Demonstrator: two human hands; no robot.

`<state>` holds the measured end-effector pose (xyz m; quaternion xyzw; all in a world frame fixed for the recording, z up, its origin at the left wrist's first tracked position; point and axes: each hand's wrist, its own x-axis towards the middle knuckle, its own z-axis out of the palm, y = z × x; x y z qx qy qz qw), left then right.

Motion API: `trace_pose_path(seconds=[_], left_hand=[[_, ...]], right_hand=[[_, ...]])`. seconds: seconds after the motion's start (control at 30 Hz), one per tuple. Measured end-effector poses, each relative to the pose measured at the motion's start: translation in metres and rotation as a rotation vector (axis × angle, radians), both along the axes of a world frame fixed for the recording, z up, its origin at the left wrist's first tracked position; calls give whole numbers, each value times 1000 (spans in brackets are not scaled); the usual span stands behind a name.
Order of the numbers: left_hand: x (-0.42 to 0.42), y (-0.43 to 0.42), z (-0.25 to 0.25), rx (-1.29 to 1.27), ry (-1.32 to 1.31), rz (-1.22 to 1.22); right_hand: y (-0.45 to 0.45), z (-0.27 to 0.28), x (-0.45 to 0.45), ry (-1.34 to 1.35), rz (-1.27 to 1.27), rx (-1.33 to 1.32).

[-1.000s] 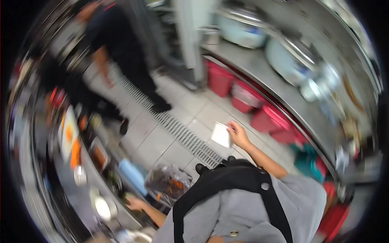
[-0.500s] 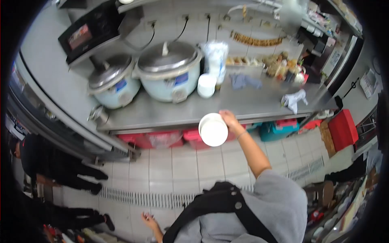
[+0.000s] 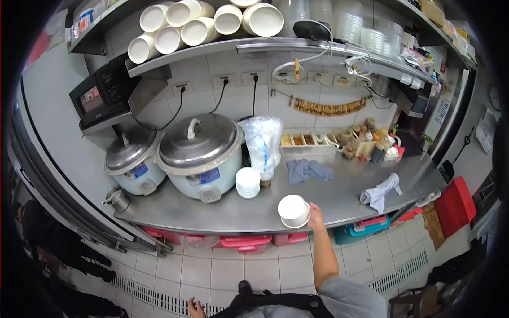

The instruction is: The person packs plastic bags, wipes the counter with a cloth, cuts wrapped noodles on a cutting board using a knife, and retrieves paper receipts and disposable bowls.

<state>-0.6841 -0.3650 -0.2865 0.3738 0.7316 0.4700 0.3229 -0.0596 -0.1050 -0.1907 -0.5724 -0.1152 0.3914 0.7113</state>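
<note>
My right hand (image 3: 315, 216) is closed on the rim of a white paper bowl (image 3: 294, 210), out over the front part of the steel counter (image 3: 222, 218). The bowl seems turned with its base up and its wider rim below. Low at the bottom edge hangs my left hand (image 3: 196, 307), with loosely curled fingers apart and nothing visible in them. A short stack of white bowls (image 3: 247, 183) stands left of the held bowl, beside a plastic-wrapped stack (image 3: 263, 146). Two large rice cookers, one big (image 3: 200, 159) and one smaller (image 3: 135, 161), sit further left, lids on.
Paper tubs (image 3: 265, 20) lie stacked on the shelf above. Cloths (image 3: 309, 170) (image 3: 383, 193), a row of condiment trays (image 3: 309, 140) and bottles (image 3: 379, 143) occupy the counter's right side. Lidded bins (image 3: 246, 243) stand underneath. At left is another person in dark clothes (image 3: 66, 244).
My view has tilted up, bringing the upper shelf into sight. My right hand has carried the bowl from before the counter's edge to over its top. The left hand stays low.
</note>
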Motion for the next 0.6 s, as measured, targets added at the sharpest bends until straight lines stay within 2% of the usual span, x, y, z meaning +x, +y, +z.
trace_pose_path(seconds=[0.03,0.07,0.1,0.17,0.2,0.23,0.3,0.33,0.37,0.4,0.43,0.5,0.53,0.6], left_hand=[[10,15,0,14,-1,8],[32,29,18,-5,36,-89],[61,46,44,-31,73,-190],[104,90,76,3,139,-405],[127,118,80,51,113,-460],[155,145,85,100,86,-516],[222,191,141,-104,-131,-593],[246,215,146,-142,-266,-672],[276,226,199,-264,-341,-765],[293,245,193,-375,-609,-746],[308,262,185,-379,-598,-750],[336,290,174,-186,-553,-662],[343,295,186,-182,-551,-668],[352,307,210,-271,-719,-674]], right_hand=[[-12,24,-2,86,-34,83],[-20,40,-4,174,-70,158],[-18,34,4,172,-70,156],[-22,15,16,-679,-86,-236],[-15,5,17,-743,-23,-187],[-8,13,6,-580,85,-73],[-15,62,-45,-732,213,65],[-17,78,-69,-739,302,101],[-15,73,-89,-647,383,137],[-20,90,-111,-658,431,181],[-21,103,-127,-649,425,183],[-21,123,-140,-733,458,264],[-22,137,-140,-736,452,267],[-16,164,-134,-633,430,287]])
